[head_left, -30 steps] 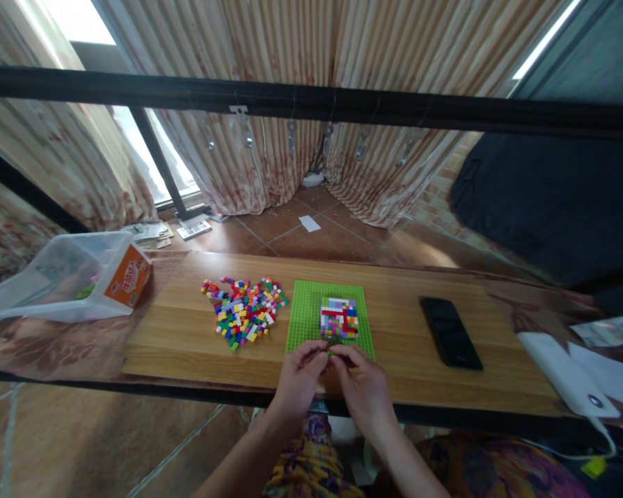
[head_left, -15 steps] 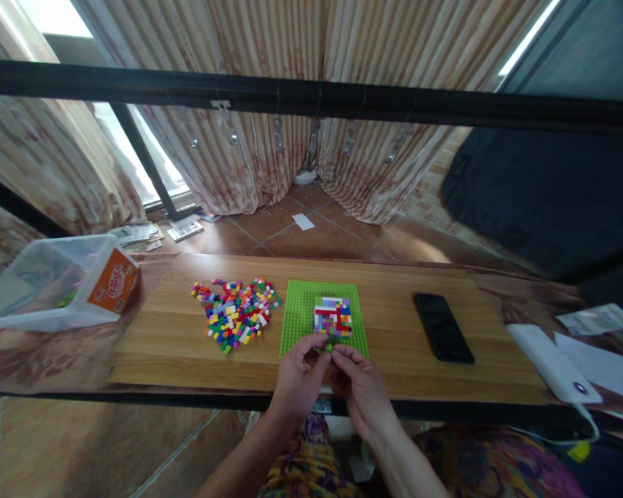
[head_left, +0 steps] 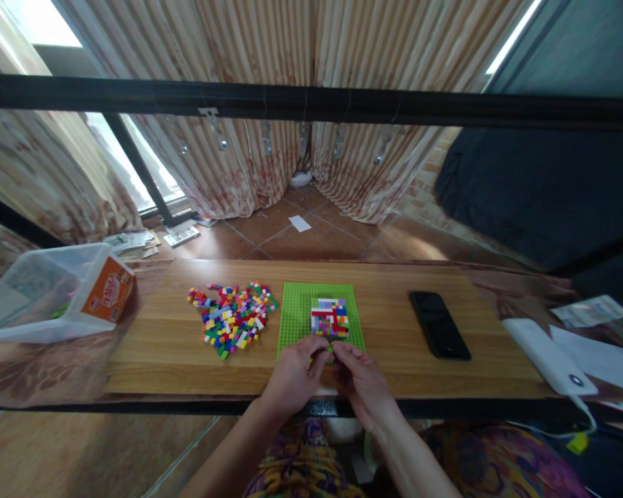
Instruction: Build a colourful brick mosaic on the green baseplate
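Observation:
My left hand and my right hand meet at the front edge of a green studded baseplate. Both are closed in a pinch, fingertips almost touching. Between them is a small green toy brick, mostly covered by the fingers. Just beyond the fingertips, a block of multicoloured bricks stands on the baseplate, with red, white, purple and yellow pieces among them. A loose heap of small coloured bricks lies left of the baseplate.
On the wooden board a black phone lies to the right. Beyond it are a white device with a cable and some papers. A clear plastic bin with an orange label stands at the left. A dark bar crosses above.
My hands stay pinched together at the baseplate's front edge, and the green brick between the fingertips shows less than before. The whole view has shifted slightly.

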Tool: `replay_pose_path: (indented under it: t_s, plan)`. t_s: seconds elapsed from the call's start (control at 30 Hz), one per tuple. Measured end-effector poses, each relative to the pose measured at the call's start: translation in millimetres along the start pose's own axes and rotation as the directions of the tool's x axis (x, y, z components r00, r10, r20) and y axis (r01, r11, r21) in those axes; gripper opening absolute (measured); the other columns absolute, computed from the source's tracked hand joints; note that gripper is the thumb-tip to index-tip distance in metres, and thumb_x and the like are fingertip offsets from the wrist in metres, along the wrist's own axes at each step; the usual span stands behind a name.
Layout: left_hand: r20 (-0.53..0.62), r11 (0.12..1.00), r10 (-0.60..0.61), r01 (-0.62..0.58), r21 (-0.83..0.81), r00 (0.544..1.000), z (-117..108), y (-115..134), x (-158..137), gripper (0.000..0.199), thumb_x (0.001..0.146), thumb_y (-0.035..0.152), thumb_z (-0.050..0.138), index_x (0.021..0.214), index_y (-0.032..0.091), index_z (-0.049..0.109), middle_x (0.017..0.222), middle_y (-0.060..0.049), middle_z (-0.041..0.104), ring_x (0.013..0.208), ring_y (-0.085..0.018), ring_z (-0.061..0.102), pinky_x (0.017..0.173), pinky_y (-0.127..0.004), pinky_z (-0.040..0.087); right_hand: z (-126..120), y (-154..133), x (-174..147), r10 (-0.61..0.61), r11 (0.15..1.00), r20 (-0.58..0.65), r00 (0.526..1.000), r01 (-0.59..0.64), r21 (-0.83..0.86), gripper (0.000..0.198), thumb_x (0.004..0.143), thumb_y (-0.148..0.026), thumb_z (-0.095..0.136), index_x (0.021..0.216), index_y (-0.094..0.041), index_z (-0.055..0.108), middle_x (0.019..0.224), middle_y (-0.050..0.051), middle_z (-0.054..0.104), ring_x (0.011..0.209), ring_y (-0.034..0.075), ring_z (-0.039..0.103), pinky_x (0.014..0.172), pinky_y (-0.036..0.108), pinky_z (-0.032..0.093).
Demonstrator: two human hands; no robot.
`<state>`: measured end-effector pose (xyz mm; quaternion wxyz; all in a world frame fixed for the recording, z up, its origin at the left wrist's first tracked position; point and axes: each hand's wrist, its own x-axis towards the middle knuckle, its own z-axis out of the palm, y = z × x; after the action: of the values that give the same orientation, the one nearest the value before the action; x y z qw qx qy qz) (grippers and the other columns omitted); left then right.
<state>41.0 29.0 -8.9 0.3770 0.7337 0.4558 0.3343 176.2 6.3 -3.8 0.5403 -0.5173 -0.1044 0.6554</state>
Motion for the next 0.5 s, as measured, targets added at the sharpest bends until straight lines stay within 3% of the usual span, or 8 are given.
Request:
replay_pose_path:
  t_s: [0.17, 0.37, 0.5]
  plan:
    - [-0.052, 0.995, 0.004, 0.001, 0.101, 0.999, 3.6, -0.6, 1.6, 0.017, 0.095, 0.02, 0.049, 0.088, 0.02, 0.065, 0.084, -0.002, 0.07, 0.078, -0.015, 0.066, 0.072, -0.024, 0.049, -4.2, 4.0, 6.8, -0.1, 0.991, 0.018, 0.995, 0.102, -0.085, 0.041, 0.052, -0.047, 0.089, 0.078, -0.018, 0.076, 0.066, -0.001, 0.067, 0.056, 0.007, 0.049, 0.053, 0.021, 0.038]
    - [-0.263, 0.974, -0.012, 0.072, 0.217, 0.965, 0.5, -9.2, 10.4, 0.016, 0.094, 0.022, 0.052, 0.093, 0.02, 0.068, 0.089, -0.004, 0.071, 0.082, -0.017, 0.067, 0.075, -0.028, 0.05, -11.7, 2.1, 9.5, -0.201, 0.964, -0.044, 0.979, 0.19, -0.186, 0.043, 0.051, -0.05, 0.087, 0.079, -0.02, 0.077, 0.07, 0.001, 0.071, 0.057, 0.009, 0.053, 0.056, 0.023, 0.041]
    - [-0.237, 0.949, 0.062, 0.016, 0.314, 0.969, -6.2, -15.6, 26.9, 0.017, 0.093, 0.022, 0.056, 0.087, 0.021, 0.071, 0.086, -0.003, 0.071, 0.083, -0.017, 0.065, 0.077, -0.03, 0.047, -19.3, -1.7, 10.1, -0.199, 0.966, -0.082, 0.977, 0.181, -0.186, 0.044, 0.047, -0.05, 0.088, 0.077, -0.02, 0.076, 0.07, 0.002, 0.071, 0.056, 0.009, 0.053, 0.054, 0.023, 0.041]
